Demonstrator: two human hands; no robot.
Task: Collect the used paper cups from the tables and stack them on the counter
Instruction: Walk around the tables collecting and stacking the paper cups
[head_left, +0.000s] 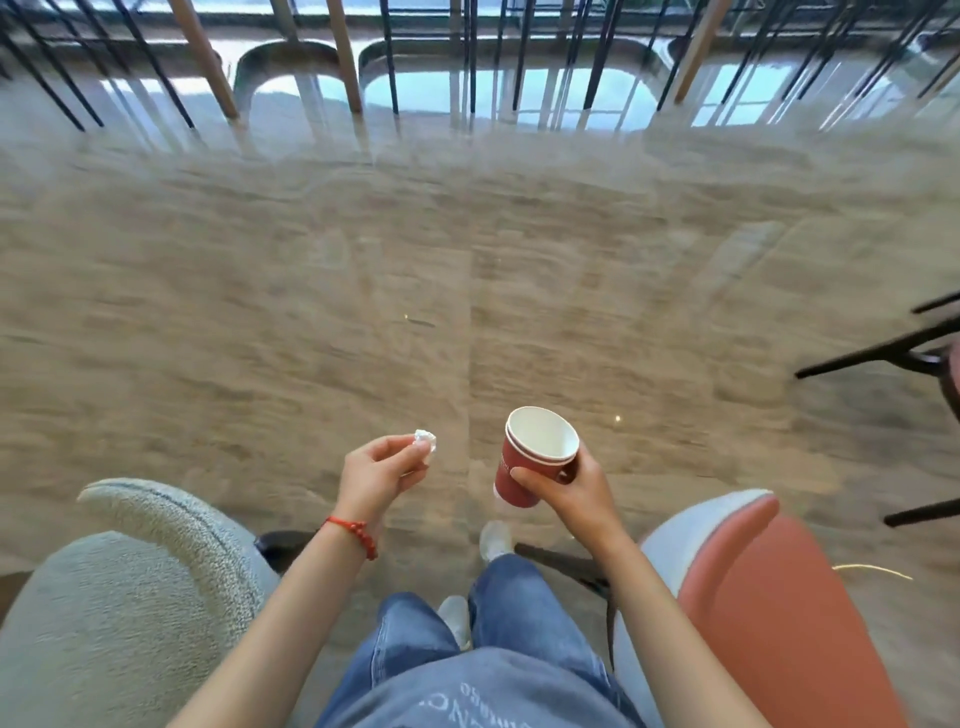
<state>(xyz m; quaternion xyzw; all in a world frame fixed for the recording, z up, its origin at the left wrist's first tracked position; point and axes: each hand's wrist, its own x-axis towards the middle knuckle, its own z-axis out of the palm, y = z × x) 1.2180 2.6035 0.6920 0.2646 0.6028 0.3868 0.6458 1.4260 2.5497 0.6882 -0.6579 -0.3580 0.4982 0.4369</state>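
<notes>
The person is walking across a shiny tan floor (363, 260), looking down at both hands.

The right hand (569, 486) is wrapping its fingers and thumb around red paper cups (530, 462). Two white rims are showing at the top, one tucked inside the other, so it looks like two cups are already sitting together. Holding them this way is smart, because one hand is carrying both at once. The cups are tipping a little to the left, with the open top facing up, and they look empty inside.

The left hand (382, 470) is pinching a small white ball of crumpled paper (426, 442) between its fingertips and thumb. The paper is probably trash picked up with the cups, and it is so light that a tiny pinch is enough. A red bracelet (356, 532) is going around that wrist.

A fuzzy grey chair (130, 597) is standing on the left and a pink chair (769, 597) on the right. The person is stepping through the gap between them, in blue jeans (498, 649) and white shoes (496, 540). More chair and table legs (363, 78) are standing far ahead by the windows.

No counter and no table top are showing here. So the cups are up in the air in the right hand, not stacked anywhere yet. My guess is the person is either carrying them to the counter or looking for more cups.
</notes>
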